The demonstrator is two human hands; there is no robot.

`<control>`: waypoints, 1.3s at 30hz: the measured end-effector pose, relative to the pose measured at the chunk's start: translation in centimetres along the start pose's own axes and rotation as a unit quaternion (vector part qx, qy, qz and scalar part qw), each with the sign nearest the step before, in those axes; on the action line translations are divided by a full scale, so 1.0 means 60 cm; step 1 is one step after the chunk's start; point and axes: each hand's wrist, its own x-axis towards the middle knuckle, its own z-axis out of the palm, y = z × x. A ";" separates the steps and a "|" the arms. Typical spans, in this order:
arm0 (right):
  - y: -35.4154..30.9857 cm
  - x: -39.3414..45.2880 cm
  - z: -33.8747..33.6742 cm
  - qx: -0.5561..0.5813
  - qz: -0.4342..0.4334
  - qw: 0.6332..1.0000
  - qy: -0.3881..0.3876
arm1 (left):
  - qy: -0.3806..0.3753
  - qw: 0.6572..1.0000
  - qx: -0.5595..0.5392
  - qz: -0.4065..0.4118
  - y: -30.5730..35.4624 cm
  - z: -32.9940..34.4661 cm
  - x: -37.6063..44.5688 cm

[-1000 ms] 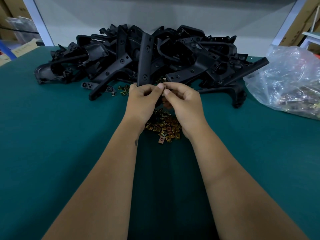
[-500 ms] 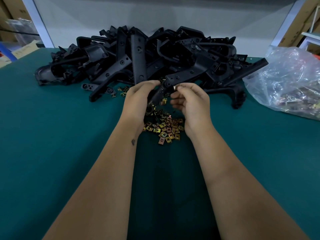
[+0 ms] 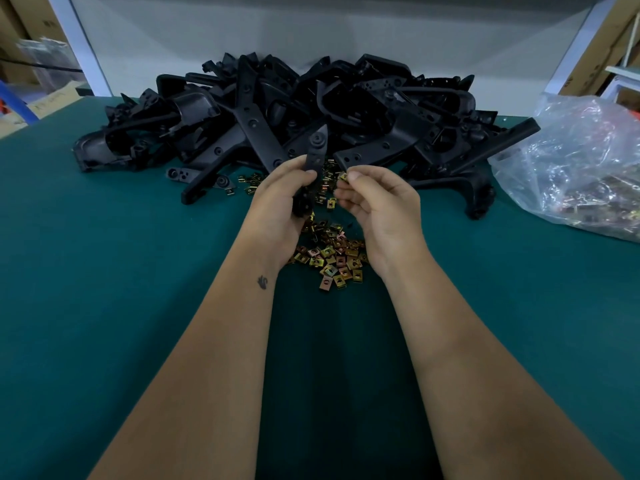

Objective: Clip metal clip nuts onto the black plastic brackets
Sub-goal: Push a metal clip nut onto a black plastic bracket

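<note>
My left hand (image 3: 282, 206) grips a black plastic bracket (image 3: 316, 150) that stands nearly upright, its pointed end up and its lower end hidden in my palm. A short gap to the right, my right hand (image 3: 375, 202) pinches a small brass-coloured clip nut (image 3: 343, 176) between thumb and forefinger, level with the bracket's middle. A loose heap of clip nuts (image 3: 332, 258) lies on the green table (image 3: 104, 289) under and between my wrists. Behind my hands rises a large pile of black brackets (image 3: 346, 109).
A clear plastic bag of more clip nuts (image 3: 581, 168) lies at the right edge of the table. A few stray nuts (image 3: 247, 183) sit left of my hands near the pile. Cardboard boxes and white frame posts stand beyond the table.
The bracket has turned in my left hand, its long arm swinging away and a short pointed end now up. My right hand drew apart from the left and holds a clip nut.
</note>
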 end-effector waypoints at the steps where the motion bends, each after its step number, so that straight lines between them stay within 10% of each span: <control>1: 0.000 0.000 0.001 -0.001 -0.005 1.000 -0.003 | -0.010 1.000 0.005 0.002 -0.001 0.000 0.001; 39: -0.001 0.004 -0.003 0.066 0.013 0.998 0.016 | -0.083 0.976 0.186 0.082 -0.008 0.007 -0.018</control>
